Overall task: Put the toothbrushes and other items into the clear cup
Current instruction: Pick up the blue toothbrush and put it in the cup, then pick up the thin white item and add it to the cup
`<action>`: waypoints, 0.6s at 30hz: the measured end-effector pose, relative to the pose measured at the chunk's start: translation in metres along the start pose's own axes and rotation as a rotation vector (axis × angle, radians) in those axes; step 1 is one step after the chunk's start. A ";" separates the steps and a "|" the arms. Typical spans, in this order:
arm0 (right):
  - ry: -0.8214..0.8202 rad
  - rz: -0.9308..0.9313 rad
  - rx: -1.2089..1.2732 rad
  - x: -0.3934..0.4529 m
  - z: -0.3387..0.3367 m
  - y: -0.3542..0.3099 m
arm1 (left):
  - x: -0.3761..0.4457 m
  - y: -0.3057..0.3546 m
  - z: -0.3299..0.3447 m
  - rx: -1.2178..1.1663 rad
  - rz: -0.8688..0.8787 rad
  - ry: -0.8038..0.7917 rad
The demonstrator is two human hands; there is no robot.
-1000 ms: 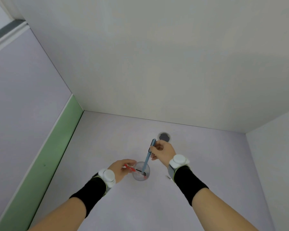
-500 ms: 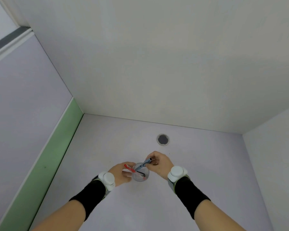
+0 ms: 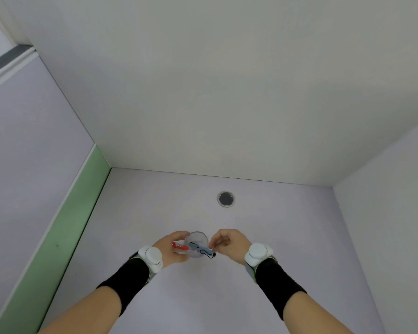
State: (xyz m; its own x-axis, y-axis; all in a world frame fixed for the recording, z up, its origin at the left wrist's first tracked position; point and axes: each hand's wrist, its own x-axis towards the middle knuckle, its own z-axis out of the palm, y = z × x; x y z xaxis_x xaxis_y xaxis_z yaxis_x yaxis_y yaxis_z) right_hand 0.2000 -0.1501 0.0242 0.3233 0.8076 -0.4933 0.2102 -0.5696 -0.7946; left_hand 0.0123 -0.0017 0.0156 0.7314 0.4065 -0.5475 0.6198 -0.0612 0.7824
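Both forearms are cut off by the bottom edge of the frame, so only wrists and hands show in full. The objects between the hands are small and hard to read: a red item [image 3: 179, 247] shows against the left palm, and what it is cannot be told. The far side of the clear cup [image 3: 196, 244] is faint, its rim barely standing out from the surface.

At the far left, a green strip [image 3: 65, 235] runs diagonally along the edge of the pale lilac tabletop [image 3: 287, 232], with a lilac panel above it. Left of centre, low in the frame, the left hand [image 3: 171, 249] wraps the cup, fingers curled and clamped on its side. The cup lies just below the middle of the frame, tilted with its mouth toward the camera. A blue-grey toothbrush [image 3: 202, 249] lies across the mouth, its dark end sticking out past the rim to the lower right. The right hand [image 3: 228, 243] sits just right of the cup, fingertips pinched together at that end; whether they grip it cannot be told. Both wrists carry white round devices over black sleeves.

Above the hands, a round dark-centred hole [image 3: 226, 199] sits in the tabletop, well apart from the cup. Bare surface lies all around the hands. White walls close the back and upper frame, a lilac panel the right.
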 end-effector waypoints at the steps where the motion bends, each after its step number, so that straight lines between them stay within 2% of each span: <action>1: 0.018 0.010 0.005 -0.001 -0.002 0.002 | 0.000 -0.001 0.002 -0.061 -0.015 -0.013; 6: 0.112 0.050 0.046 -0.010 -0.013 0.014 | 0.002 -0.004 0.009 -0.288 -0.100 -0.008; 10: 0.202 0.096 0.011 -0.018 -0.025 0.031 | 0.004 -0.002 0.015 -0.762 -0.222 0.030; 12: 0.245 0.118 -0.029 -0.020 -0.032 0.037 | 0.005 0.000 0.019 -0.925 -0.279 0.072; 15: 0.271 0.152 -0.064 -0.021 -0.039 0.047 | 0.003 0.001 0.022 -0.927 -0.274 0.113; 18: 0.244 0.182 -0.112 -0.021 -0.042 0.055 | 0.001 0.003 0.024 -1.052 -0.311 0.159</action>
State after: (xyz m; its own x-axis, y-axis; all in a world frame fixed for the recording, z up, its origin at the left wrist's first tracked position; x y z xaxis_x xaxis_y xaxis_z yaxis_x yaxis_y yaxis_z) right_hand 0.2437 -0.2054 0.0058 0.5740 0.6381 -0.5131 0.2250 -0.7255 -0.6505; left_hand 0.0218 -0.0237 0.0100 0.4942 0.3864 -0.7788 0.1646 0.8380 0.5202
